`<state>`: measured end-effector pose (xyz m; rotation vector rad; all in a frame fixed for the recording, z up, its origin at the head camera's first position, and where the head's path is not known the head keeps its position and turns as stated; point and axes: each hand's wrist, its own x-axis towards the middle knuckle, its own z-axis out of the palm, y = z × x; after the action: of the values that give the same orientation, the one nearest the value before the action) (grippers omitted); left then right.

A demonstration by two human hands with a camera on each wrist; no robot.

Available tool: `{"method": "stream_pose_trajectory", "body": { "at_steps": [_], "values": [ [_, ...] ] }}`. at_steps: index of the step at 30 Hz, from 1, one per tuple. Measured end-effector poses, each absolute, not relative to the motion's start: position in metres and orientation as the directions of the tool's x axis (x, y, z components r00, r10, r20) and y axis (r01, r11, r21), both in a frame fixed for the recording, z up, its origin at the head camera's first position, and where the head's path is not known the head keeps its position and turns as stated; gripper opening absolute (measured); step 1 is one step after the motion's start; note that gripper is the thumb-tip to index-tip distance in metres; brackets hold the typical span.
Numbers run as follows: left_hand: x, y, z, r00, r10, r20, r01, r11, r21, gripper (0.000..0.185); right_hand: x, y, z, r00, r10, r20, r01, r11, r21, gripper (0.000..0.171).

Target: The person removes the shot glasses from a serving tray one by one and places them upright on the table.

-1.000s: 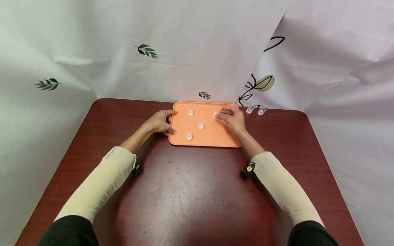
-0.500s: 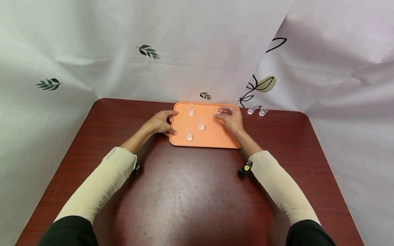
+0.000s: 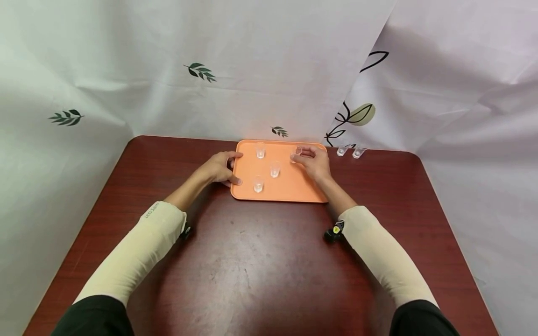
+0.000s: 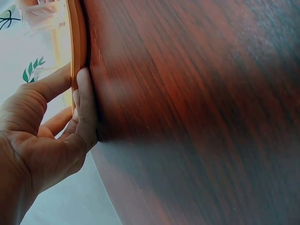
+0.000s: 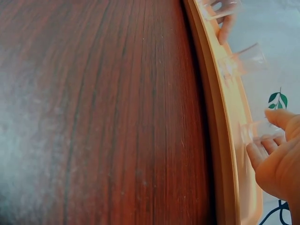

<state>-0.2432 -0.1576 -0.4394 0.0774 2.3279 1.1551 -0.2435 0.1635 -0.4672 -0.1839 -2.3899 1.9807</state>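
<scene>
Fingers of the right hand [image 3: 314,161] pinch 1 small clear plastic cup [image 3: 296,153] at the far right of a smooth orange tray [image 3: 290,186]; the left hand [image 3: 220,166] apparently grips its rounded rim on the glossy woodgrain tabletop [image 3: 260,261].

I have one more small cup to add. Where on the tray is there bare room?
Bare: the tray near-right corner, between the right hand and middle cup. Crowded: the left half, with the far-left cup, front cup and left hand.

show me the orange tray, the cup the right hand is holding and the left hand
orange tray [image 3: 290,189], head view, bare floor near its front edge
cup [image 3: 296,154], head view, its clear side wall
left hand [image 3: 218,167], head view, back of the hand
</scene>
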Motion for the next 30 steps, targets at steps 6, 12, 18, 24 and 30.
{"method": "stream_pose_trajectory", "body": {
  "at_steps": [6,12,18,24,30],
  "values": [
    [-0.244,-0.157,-0.440,-0.853,0.276,-0.443,-0.188,0.629,0.754,0.104,-0.239,0.168,-0.466,-0.993,0.113,-0.036,0.059,0.205,-0.977,0.043],
    [-0.244,-0.157,-0.440,-0.855,0.274,-0.441,-0.188,0.628,0.756,0.104,-0.234,0.175,-0.463,-0.993,0.115,-0.038,0.059,0.193,-0.979,0.044],
    [-0.243,-0.157,-0.441,-0.853,0.272,-0.445,-0.197,0.623,0.757,0.105,-0.227,0.183,-0.461,-0.995,0.100,-0.030,0.049,0.188,-0.981,0.046],
    [-0.243,-0.157,-0.441,-0.855,0.272,-0.441,-0.195,0.621,0.760,0.104,-0.218,0.194,-0.461,-0.994,0.109,-0.008,0.026,0.164,-0.986,0.044],
    [-0.242,-0.157,-0.439,-0.855,0.275,-0.440,-0.190,0.624,0.758,0.104,-0.211,0.208,-0.457,-0.991,0.126,-0.046,0.061,0.115,-0.992,0.046]
  ]
}}
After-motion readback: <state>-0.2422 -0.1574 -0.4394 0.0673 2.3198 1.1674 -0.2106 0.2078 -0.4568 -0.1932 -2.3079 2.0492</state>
